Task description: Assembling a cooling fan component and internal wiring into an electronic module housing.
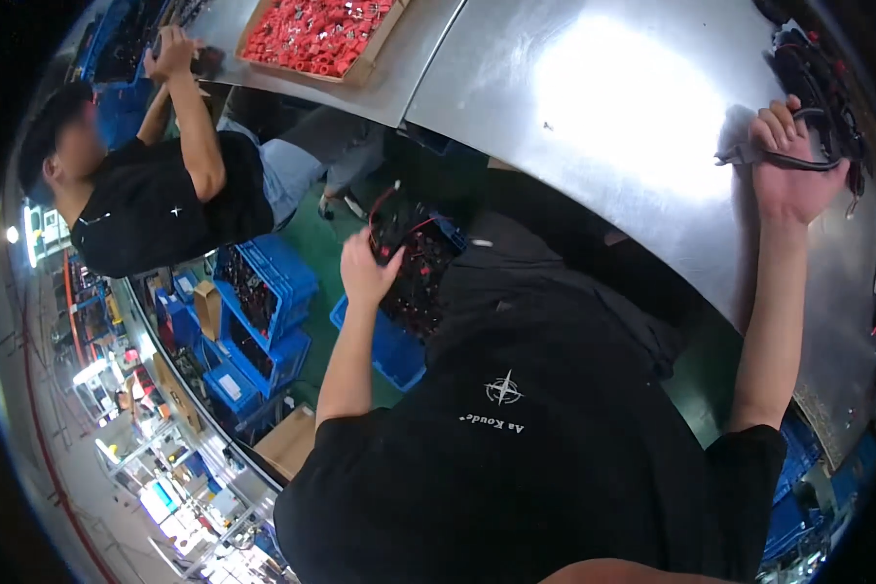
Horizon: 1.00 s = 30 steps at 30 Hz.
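- The fingers [777, 125] of the right hand [793, 165] are curled around a bundle of black wires [816, 97], which is held down on the shiny metal table [594, 107] near its far right edge.
- The left hand [365, 268] is dipped into a blue bin [391, 350] beside the table. Its fingers are bent down among the wires there, but it cannot be told whether one is pinched.
- The step in hand looks like this: one more wire is being picked from the bin while the bundle is kept in place on the table.
- For the next move, one wire would need to be pulled free of the tangle and brought up to the bundle.
- The blue bin is filled with a tangle of black and red wires [409, 248].
- More blue crates [263, 292] are stacked on the floor to the left, with dark parts inside.
- A cardboard box [316, 39] on the table far off is filled with small red parts.
- Another person [156, 195] is bent over the table near that box.
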Motion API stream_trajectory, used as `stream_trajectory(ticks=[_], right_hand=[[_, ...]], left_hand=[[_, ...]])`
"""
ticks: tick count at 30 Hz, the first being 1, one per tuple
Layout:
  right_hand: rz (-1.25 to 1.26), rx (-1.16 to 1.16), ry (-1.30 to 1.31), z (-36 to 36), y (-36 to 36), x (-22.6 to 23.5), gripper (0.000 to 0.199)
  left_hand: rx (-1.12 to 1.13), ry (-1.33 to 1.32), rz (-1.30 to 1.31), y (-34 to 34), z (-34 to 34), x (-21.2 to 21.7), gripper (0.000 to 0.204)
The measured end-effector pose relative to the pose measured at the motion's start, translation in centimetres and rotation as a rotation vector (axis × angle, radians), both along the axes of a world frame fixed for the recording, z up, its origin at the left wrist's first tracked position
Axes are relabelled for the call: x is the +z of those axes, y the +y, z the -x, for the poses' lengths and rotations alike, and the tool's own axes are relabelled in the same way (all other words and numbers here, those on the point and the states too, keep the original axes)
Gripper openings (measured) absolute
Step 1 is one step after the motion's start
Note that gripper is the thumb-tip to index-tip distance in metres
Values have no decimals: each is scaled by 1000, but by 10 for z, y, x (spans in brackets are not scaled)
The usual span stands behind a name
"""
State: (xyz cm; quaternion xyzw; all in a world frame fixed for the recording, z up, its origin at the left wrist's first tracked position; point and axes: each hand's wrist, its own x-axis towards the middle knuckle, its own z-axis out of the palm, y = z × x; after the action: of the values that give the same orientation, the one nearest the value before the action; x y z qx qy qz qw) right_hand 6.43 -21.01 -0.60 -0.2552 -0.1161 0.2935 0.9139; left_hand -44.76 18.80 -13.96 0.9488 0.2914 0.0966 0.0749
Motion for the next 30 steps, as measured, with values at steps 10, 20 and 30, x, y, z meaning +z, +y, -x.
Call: stream_trajectory(ticks=[10, 20, 30], right_hand=[[444, -243, -146, 40, 16, 25, 109], [1827, -340, -1460, 43, -54, 41, 71], [2034, -442, -1162, 18, -93, 53, 70]], left_hand=[[82, 222, 62, -8, 27, -92, 55], [-991, -593, -28, -81, -240, 130, 38], [-611, -519, 18, -93, -295, 136, 32]])
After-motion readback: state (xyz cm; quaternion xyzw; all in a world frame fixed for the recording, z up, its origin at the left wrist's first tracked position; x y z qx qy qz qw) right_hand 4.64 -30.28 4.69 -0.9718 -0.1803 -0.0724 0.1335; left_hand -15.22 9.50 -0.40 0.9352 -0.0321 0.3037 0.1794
